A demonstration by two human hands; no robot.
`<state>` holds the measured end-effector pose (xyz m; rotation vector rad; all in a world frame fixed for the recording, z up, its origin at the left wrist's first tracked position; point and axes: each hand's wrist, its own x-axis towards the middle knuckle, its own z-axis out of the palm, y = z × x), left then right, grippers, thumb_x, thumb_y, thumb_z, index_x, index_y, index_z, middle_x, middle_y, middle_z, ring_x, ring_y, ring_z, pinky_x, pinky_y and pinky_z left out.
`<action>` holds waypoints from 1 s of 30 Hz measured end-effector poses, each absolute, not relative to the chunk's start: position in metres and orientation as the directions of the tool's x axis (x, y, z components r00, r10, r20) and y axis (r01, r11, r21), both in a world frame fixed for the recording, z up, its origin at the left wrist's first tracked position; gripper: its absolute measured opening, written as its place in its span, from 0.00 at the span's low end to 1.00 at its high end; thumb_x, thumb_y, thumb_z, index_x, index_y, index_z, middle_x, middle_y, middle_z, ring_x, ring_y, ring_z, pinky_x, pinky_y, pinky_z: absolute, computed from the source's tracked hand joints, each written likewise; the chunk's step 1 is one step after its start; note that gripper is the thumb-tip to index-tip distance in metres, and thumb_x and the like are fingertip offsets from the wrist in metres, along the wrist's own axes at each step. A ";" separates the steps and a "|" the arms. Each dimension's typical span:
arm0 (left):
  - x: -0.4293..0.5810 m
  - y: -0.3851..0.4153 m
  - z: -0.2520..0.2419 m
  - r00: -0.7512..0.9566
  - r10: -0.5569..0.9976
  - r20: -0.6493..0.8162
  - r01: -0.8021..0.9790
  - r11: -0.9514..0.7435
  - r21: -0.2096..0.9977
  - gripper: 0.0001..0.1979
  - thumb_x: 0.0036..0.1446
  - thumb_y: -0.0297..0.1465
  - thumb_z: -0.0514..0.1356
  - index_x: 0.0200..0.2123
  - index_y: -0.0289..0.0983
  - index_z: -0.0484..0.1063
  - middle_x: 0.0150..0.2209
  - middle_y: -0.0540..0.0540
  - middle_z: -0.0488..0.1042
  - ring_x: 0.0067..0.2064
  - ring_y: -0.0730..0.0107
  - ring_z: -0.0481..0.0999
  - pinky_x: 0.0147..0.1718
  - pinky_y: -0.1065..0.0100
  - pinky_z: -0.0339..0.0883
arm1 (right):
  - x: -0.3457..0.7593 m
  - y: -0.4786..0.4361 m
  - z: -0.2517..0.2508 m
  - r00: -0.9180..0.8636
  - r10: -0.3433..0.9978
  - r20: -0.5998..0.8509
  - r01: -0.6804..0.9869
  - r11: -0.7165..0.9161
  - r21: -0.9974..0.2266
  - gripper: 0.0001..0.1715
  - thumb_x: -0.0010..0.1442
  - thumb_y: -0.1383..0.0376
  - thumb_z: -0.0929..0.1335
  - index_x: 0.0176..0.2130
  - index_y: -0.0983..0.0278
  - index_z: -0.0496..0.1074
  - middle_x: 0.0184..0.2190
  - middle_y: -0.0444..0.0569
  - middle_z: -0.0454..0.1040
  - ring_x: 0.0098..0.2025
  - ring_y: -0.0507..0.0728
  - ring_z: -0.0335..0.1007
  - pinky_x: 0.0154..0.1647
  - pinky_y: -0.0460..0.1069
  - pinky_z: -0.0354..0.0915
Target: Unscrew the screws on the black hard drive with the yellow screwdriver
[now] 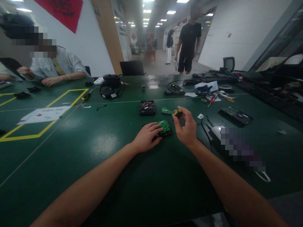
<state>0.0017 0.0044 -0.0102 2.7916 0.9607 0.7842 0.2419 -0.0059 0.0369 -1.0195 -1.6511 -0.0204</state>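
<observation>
A hard drive with a green circuit board (167,126) lies on the table in front of me. My left hand (149,136) holds it from the left, fingers over its top and thumb along the near edge. Above its right end, my right hand (187,126) is closed around the yellow-and-black handle of a screwdriver (178,113). The shaft points down toward the drive, and its tip is too small to make out. Just behind lies a loose green circuit board (166,110). Another hard drive (147,107) rests farther back, apart from both hands.
To the right are a third drive (235,115), a black cable (206,132) and a pale, partly blurred object (216,130). Tools and scraps lie behind, with a red screwdriver (212,99). A headset (110,90) and paper sheet (44,114) are left. A person (63,63) sits across the table.
</observation>
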 end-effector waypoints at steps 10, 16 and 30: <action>0.001 0.004 -0.010 0.669 0.592 0.449 0.540 -0.802 0.254 0.24 0.68 0.37 0.63 0.65 0.42 0.70 0.67 0.39 0.71 0.71 0.46 0.66 0.67 0.38 0.64 | 0.242 -0.005 0.036 0.029 0.599 0.800 0.618 0.618 -0.485 0.26 0.71 0.63 0.68 0.66 0.53 0.66 0.58 0.54 0.76 0.52 0.63 0.79 0.53 0.62 0.79; 0.001 0.003 -0.009 0.665 0.601 0.443 0.549 -0.796 0.256 0.24 0.68 0.37 0.63 0.65 0.42 0.71 0.67 0.39 0.71 0.71 0.46 0.66 0.68 0.38 0.64 | 0.241 -0.005 0.037 0.021 0.589 0.808 0.623 0.624 -0.471 0.27 0.70 0.64 0.69 0.66 0.53 0.65 0.58 0.54 0.76 0.52 0.63 0.79 0.52 0.62 0.79; 0.002 0.001 -0.005 0.665 0.609 0.431 0.553 -0.790 0.263 0.24 0.68 0.37 0.63 0.65 0.42 0.70 0.67 0.39 0.71 0.71 0.46 0.66 0.68 0.38 0.64 | 0.242 -0.008 0.039 0.025 0.613 0.789 0.625 0.607 -0.491 0.27 0.71 0.63 0.68 0.66 0.54 0.64 0.59 0.55 0.75 0.54 0.64 0.78 0.54 0.63 0.78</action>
